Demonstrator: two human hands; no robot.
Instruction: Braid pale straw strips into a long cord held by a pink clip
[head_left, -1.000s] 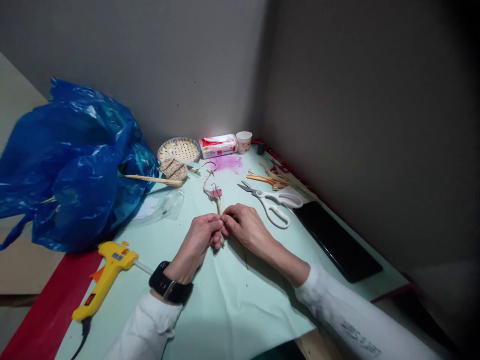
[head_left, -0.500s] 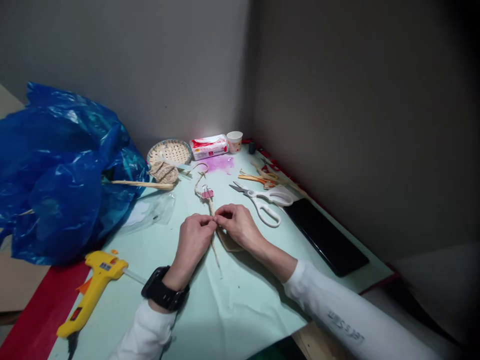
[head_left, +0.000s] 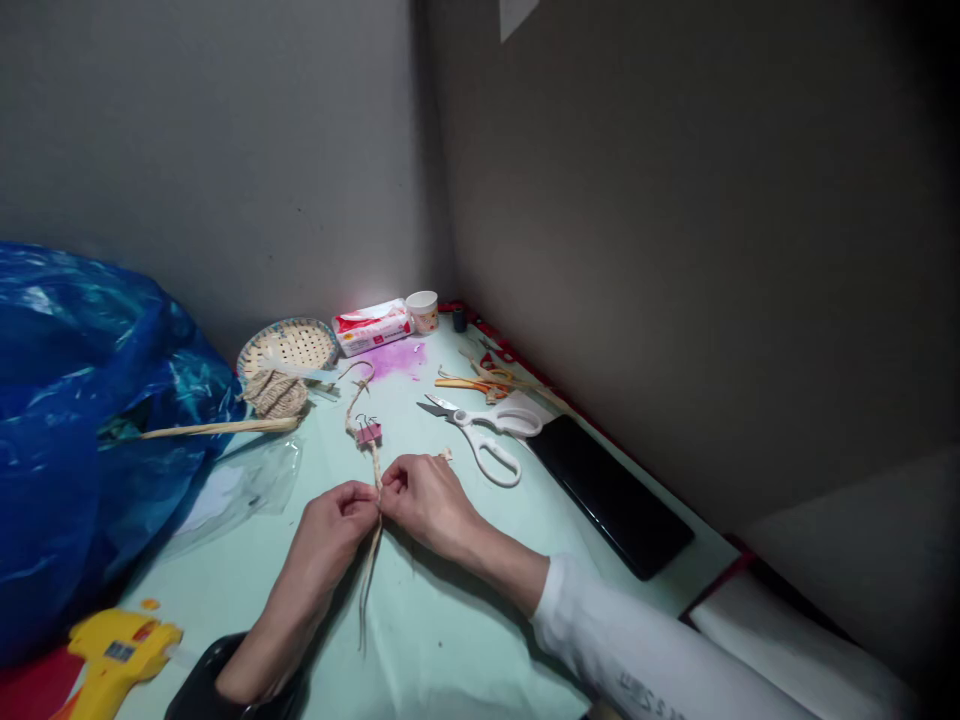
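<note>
A thin braided straw cord (head_left: 364, 410) lies on the pale green table (head_left: 465, 600), held by a pink binder clip (head_left: 368, 431). My left hand (head_left: 330, 535) and my right hand (head_left: 425, 497) meet on the cord just below the clip, both with fingers pinched on its strands. Loose straw ends (head_left: 367, 590) trail from between the two hands toward me. A black watch (head_left: 202, 680) sits on my left wrist.
White scissors (head_left: 487, 440) and a black phone (head_left: 607, 495) lie right of my hands. At the back stand a woven basket (head_left: 289, 347), a tissue pack (head_left: 373, 326) and a paper cup (head_left: 424, 311). A blue plastic bag (head_left: 82, 420) fills the left; a yellow glue gun (head_left: 112, 660) lies near left.
The view has swung right and tilted up, so everything sits lower and further left. My hands stay pinched on the cord, and the loose ends now hang longer below them.
</note>
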